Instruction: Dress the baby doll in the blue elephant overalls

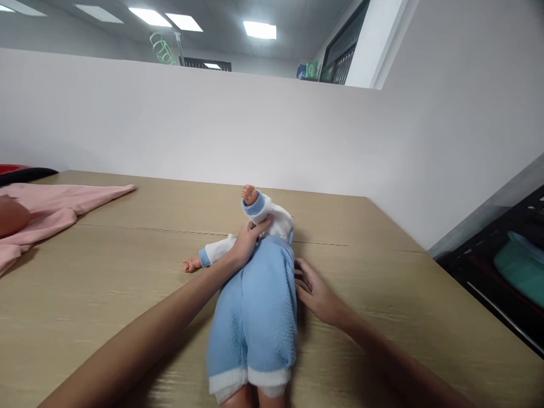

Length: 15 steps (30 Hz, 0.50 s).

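Note:
A baby doll point(255, 306) in a light blue fleece suit with white cuffs lies on the wooden table point(106, 294), legs toward me. Its left arm point(204, 258) lies flat to the side and its other arm point(259, 207) sticks up. My left hand point(249, 241) is closed on the doll's upper body at the white sleeve. My right hand point(317, 292) rests against the doll's right side with its fingers pressed to the blue fabric. The doll's head is hidden.
A pink cloth point(51, 212) lies at the table's far left, with a second doll's head point(11, 215) on it. A white partition wall point(255, 130) runs along the back. A black crate point(501, 266) with a teal item point(521, 269) stands at the right.

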{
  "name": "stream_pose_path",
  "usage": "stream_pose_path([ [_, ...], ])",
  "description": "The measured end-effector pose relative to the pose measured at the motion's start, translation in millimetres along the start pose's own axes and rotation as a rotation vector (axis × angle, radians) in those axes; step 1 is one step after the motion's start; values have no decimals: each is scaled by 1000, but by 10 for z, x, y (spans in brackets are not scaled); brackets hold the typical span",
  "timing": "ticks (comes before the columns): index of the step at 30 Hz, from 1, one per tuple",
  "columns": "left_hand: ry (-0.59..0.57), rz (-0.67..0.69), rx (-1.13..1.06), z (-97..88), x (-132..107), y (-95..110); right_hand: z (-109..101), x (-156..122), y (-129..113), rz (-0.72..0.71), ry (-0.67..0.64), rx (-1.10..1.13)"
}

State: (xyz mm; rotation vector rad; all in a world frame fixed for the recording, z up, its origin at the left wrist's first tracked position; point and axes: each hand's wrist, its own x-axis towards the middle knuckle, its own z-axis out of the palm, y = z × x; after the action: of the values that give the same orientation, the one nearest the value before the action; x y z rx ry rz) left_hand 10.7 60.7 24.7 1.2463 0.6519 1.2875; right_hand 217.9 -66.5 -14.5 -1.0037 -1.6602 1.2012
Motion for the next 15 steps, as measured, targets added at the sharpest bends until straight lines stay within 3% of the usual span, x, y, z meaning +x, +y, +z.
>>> stream_pose_path([
  [4,115,-56,-112,-160,-17,59,195,342,-21,-30,62,186],
  [8,206,-136,-254,-311,-13,123,356,663,-23,27,176,315],
  [12,206,-143,-362,-464,-1,148,510,832,-38,41,173,340],
  [15,147,-91,-336,-573,9,158,567,817,-40,-1,88,300],
])
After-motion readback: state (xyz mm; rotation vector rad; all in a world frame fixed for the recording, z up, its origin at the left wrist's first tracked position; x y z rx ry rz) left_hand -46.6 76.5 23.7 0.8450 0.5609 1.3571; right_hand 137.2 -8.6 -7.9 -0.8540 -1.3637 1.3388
